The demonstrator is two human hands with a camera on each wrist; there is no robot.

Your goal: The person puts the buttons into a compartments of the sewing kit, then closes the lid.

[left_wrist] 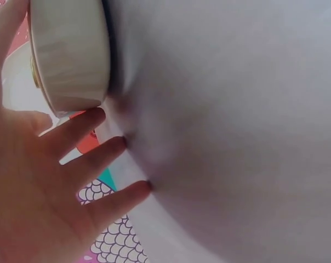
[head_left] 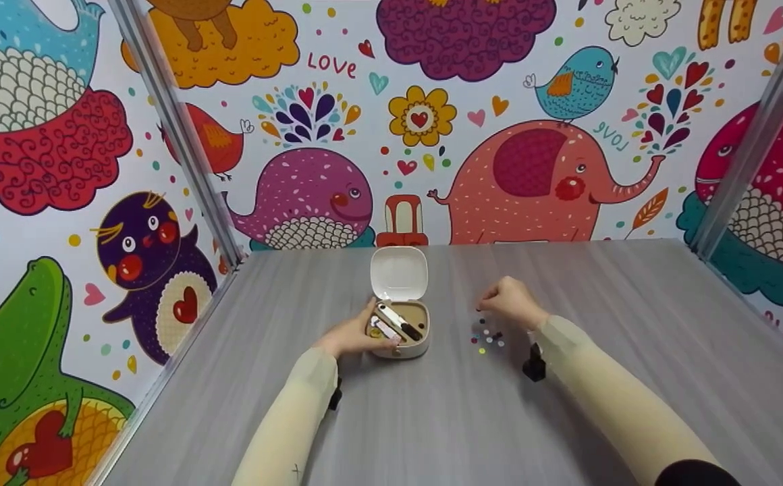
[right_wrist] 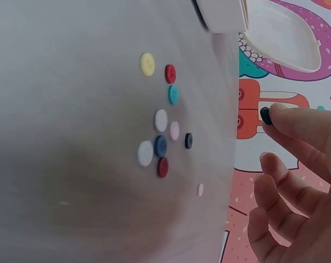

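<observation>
A small white box [head_left: 412, 351] stands on the table with its hinged lid [head_left: 399, 273] raised. My left hand [head_left: 354, 335] grips its left side, thumb at the front; in the left wrist view the other fingers spread beside the box wall [left_wrist: 72, 55]. Inside lie a white-and-black tool [head_left: 398, 320], small pink and yellow items, and a dark button [head_left: 421, 326]. To the right, my right hand [head_left: 513, 302] pinches a black button [right_wrist: 265, 115] between thumb and index finger, raised over the table. Below it lie several loose buttons [right_wrist: 161, 120] in yellow, red, turquoise, white, pink and blue.
The grey table [head_left: 283, 290] is bounded by patterned panels [head_left: 324, 196] at the back and sides. Metal posts [head_left: 182, 135] stand at the corners. The loose buttons sit close together, right of the box.
</observation>
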